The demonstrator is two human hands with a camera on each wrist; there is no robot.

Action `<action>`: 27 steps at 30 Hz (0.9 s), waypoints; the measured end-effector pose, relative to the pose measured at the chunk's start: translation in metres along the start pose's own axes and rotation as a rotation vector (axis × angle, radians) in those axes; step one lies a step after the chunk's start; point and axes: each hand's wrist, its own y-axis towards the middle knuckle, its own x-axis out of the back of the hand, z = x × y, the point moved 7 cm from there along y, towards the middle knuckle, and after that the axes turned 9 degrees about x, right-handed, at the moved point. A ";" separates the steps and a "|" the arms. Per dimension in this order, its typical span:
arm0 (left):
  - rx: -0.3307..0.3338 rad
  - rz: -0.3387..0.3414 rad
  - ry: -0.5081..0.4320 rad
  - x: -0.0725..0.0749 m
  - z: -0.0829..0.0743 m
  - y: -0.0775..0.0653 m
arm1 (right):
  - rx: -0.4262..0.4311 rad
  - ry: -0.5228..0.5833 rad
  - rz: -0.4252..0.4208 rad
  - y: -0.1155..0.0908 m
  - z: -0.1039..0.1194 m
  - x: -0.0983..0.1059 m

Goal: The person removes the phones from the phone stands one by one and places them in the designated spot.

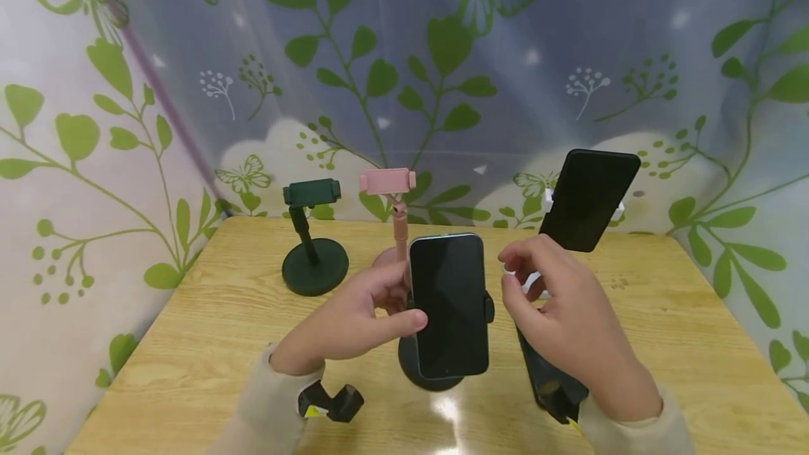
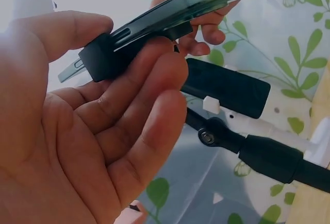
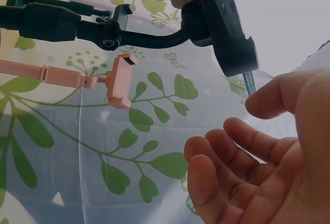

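Note:
A black-screened smartphone (image 1: pixel 449 307) sits upright in the clamp of a black phone stand (image 1: pixel 430 374) at the table's middle. My left hand (image 1: pixel 354 318) holds the clamp's left side. Its thumb lies at the phone's left edge, and the other fingers are curled behind. In the left wrist view the thumb presses the black clamp end (image 2: pixel 98 56). My right hand (image 1: pixel 562 307) hovers just right of the phone, fingers loosely bent and holding nothing. The right wrist view shows its thumb close to the phone's edge; whether they touch is unclear.
A dark green phone stand (image 1: pixel 314 265) and a pink one (image 1: pixel 388 181) stand at the back left, their clamps without phones. At the back right, a white stand bears another smartphone (image 1: pixel 590 199). A dark phone-like slab (image 1: pixel 550 364) lies on the wooden table (image 1: pixel 208 343) beneath my right hand.

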 end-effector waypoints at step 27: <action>-0.085 -0.089 0.180 0.015 -0.003 -0.003 | 0.029 -0.038 0.061 -0.003 0.003 -0.011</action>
